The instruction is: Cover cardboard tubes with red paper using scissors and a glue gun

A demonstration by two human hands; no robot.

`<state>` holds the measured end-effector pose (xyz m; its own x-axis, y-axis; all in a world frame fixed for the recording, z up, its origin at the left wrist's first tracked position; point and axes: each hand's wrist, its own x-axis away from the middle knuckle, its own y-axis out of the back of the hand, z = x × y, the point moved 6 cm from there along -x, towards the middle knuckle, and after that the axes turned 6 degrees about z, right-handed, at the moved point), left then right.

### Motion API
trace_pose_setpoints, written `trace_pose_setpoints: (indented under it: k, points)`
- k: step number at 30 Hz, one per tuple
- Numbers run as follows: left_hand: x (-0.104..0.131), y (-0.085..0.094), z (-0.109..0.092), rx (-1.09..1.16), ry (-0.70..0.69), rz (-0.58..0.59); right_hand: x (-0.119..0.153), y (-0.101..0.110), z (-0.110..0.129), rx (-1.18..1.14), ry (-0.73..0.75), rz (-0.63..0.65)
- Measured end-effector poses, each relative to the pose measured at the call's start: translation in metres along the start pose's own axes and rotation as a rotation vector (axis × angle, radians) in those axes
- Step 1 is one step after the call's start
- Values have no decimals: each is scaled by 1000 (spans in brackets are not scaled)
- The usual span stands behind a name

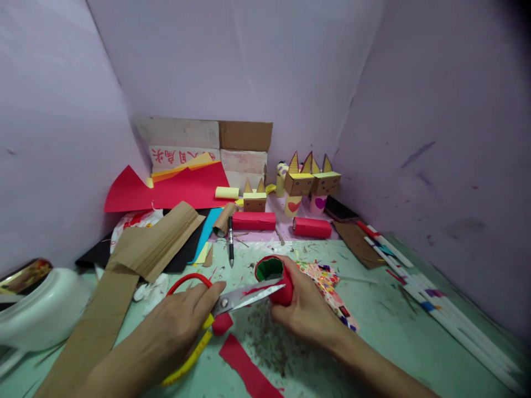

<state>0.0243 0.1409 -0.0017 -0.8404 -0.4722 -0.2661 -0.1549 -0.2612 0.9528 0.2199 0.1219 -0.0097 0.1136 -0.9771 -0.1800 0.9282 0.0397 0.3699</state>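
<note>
My left hand [182,318] is closed around the scissors [244,296], which have red and yellow handles. Their blades point right and reach the rim of a red paper-covered tube [283,290] with a green inside. My right hand [305,307] wraps round that tube, its open end tilted toward the upper left. Below the blades, a small red scrap [222,324] and a long red paper strip [249,367] lie on the green table. Just beyond the right hand is a colourful patterned piece [332,287], partly hidden by that hand.
Red tubes [254,221] [312,228], a pen [231,243] and cat-like cardboard figures [299,185] are farther back. Brown cardboard [103,309], red paper [174,188] and a pale green container [41,309] are left. White sticks [440,304] lie right. Walls enclose the back and sides.
</note>
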Motion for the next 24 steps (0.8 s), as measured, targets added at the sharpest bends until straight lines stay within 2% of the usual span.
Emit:
trace_pose_setpoints:
  k: [8, 17, 20, 24]
  points:
    - [-1, 1, -1, 73, -12, 24, 0, 3, 2, 93, -42, -57]
    - [3, -10, 3, 202, -54, 53, 0, 5, -2, 117, 6, -120]
    - [4, -14, 4, 310, -23, 89, 0, 5, -4, 105, -17, -114]
    - [3, -13, 14, 494, 82, 30, 0, 3, -8, 21, -60, -102]
